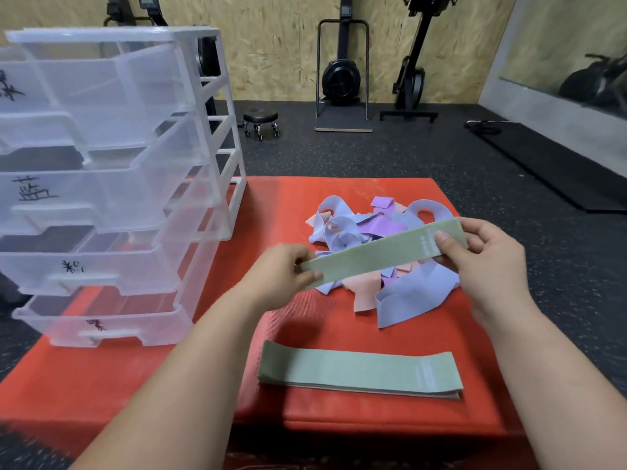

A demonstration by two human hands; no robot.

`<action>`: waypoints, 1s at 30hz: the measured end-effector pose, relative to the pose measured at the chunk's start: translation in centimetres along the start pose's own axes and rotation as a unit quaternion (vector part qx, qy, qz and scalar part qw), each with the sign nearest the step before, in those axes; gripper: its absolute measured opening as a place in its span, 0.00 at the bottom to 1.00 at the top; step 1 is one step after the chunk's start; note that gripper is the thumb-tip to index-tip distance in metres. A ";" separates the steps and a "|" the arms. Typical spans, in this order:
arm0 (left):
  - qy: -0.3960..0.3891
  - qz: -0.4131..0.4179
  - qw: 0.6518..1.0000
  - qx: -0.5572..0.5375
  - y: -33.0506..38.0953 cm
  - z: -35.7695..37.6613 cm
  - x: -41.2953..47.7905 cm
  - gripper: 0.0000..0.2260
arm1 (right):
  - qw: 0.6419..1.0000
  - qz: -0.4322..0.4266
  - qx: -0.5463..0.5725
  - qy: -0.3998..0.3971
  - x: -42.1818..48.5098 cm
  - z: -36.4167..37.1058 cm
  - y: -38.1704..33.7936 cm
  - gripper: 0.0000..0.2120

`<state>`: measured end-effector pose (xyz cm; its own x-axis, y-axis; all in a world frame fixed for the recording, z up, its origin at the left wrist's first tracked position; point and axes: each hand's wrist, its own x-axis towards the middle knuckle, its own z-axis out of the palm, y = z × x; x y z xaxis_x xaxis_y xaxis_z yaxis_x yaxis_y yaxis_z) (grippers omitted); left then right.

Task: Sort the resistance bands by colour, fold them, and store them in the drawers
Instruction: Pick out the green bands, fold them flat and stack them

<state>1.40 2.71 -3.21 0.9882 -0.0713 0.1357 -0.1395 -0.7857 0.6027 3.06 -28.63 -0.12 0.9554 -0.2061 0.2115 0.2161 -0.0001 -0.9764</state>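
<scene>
Left hand (288, 270) pinches one end of a green band (380, 257) and right hand (490, 262) pinches the other. The band is held flat and taut above the mixed pile (419, 293), which lies at 12 o'clock on the red mat (339, 417). A stack of green bands (359, 369) lies at 6 o'clock, well apart from the pile.

Likely hazards:
- A slipping pinch could let the band recoil into the unsorted pile.
- A skewed landing could spoil the stack's edges.

The clear drawer unit (112, 171) stands at 9 o'clock with its labelled drawers stepped outward. Only the left forearm lies between stack and unit. A wheeled stool (261, 120) and upright rowing machines (341, 76) stand beyond the mat, toward 12 o'clock.
</scene>
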 end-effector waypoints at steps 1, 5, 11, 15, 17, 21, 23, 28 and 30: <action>0.007 -0.007 1.000 -0.009 -0.2 -0.3 -0.2 0.05 | 1.000 0.015 -0.010 0.000 0.0 -0.5 0.4 0.12; 0.018 -0.031 0.997 -0.072 -0.9 -1.2 -1.4 0.05 | 0.995 0.081 -0.057 -0.032 -0.4 -2.1 2.1 0.11; 0.039 -0.096 0.964 -0.243 -1.4 -2.3 -4.7 0.05 | 0.988 0.117 -0.085 -0.045 -2.2 -3.6 1.7 0.07; 0.054 -0.117 0.954 -0.271 -1.4 -2.9 -7.2 0.05 | 0.982 0.135 -0.106 -0.084 -3.3 -4.5 1.2 0.07; 0.066 -0.128 0.951 -0.275 -1.3 -3.0 -8.2 0.06 | 0.979 0.137 -0.114 -0.099 -4.0 -4.9 0.7 0.07; 0.082 -0.142 0.954 -0.250 -1.3 -2.9 -9.7 0.05 | 0.975 0.140 -0.135 -0.104 -5.5 -5.9 0.3 0.11; 0.088 -0.147 0.961 -0.219 -1.4 -2.8 -10.3 0.06 | 0.970 0.136 -0.163 -0.117 -6.4 -6.2 0.1 0.11; 0.082 -0.148 0.980 -0.103 -1.5 -2.3 -11.5 0.10 | 0.942 0.093 -0.291 -0.137 -7.8 -6.7 0.9 0.10; 0.066 -0.139 0.987 -0.049 -1.2 -1.9 -11.9 0.10 | 0.916 0.062 -0.370 -0.142 -8.1 -6.7 1.6 0.10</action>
<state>-10.28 5.69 -4.03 0.9731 0.2244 0.0528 0.1234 -0.7003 0.7031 -5.67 -33.56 -3.64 0.9999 0.0137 -0.0031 0.0070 -0.6790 -0.7341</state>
